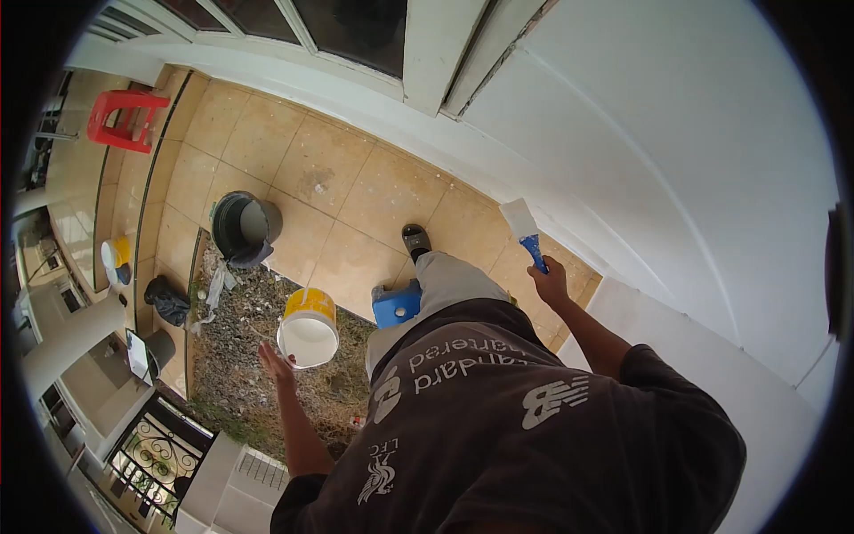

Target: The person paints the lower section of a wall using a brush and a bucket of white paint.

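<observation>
My right hand (pixel 549 278) is closed around the blue handle of a paint brush (pixel 530 242), whose wide white bristles point up toward the white wall (pixel 623 151). At the left, my left hand (pixel 277 365) is raised beside a yellow and white bucket (pixel 308 327) with white paint in it. The fingers of that hand stretch upward near the bucket's lower left rim; whether they touch it is unclear. The bucket appears over the gravel and grass strip.
A blue stool (pixel 397 305) stands by my legs. Farther left are a black bucket (pixel 246 227) with a cloth on its rim, a black bag (pixel 167 301) and a red stool (pixel 127 120). A window frame (pixel 356 71) borders the tiled floor (pixel 342 196).
</observation>
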The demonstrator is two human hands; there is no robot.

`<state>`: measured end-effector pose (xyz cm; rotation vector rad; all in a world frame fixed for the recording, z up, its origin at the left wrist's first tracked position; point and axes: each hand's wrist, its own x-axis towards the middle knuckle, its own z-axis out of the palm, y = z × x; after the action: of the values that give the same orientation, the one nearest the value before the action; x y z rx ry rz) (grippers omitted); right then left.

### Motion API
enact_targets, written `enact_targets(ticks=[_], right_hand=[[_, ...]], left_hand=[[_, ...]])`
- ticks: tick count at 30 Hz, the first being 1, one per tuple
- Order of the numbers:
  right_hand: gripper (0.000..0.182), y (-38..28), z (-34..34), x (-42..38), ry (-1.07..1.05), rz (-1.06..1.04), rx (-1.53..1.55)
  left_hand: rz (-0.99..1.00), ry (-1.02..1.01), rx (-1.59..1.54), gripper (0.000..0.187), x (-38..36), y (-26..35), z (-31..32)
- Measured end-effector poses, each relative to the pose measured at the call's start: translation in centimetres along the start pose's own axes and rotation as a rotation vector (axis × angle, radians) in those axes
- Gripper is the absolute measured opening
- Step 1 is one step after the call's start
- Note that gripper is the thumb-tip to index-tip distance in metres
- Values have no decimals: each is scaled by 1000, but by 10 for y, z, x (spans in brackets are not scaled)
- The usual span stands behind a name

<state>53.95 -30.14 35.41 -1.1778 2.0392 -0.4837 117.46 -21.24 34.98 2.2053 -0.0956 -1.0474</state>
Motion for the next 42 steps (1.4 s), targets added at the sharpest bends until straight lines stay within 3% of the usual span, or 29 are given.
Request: enact_targets(ticks=[8,15,16,20,24,29,31,32,36,42], right_hand=[[22,-5,-9,16,-9,-5,-76],[24,14,-18,-21,25,75,-113],[23,16,-17,-27,34,85,-116],[20,27,-4,-55,138,147,-71],[18,25,20,-97,331,231,19],[16,1,43,-180,422,497,114],[16,3,61,-212,490,562,182],[16,2,69,-229,517,605,215],[10,-24,104,-261,643,588,253],[8,-39,120,-269,668,761,535]], left_hand=[[323,-123,192,76,35,110,96],[495,-415,280,68,40,165,171],[516,-383,309,65,39,170,185],[554,-630,407,65,74,180,234],[596,-674,609,66,50,190,285],[644,-860,760,67,40,190,325],[838,-887,786,67,77,163,351],[751,-923,767,67,63,169,353],[818,-1022,870,69,50,166,375],[794,-1079,960,75,40,150,405]])
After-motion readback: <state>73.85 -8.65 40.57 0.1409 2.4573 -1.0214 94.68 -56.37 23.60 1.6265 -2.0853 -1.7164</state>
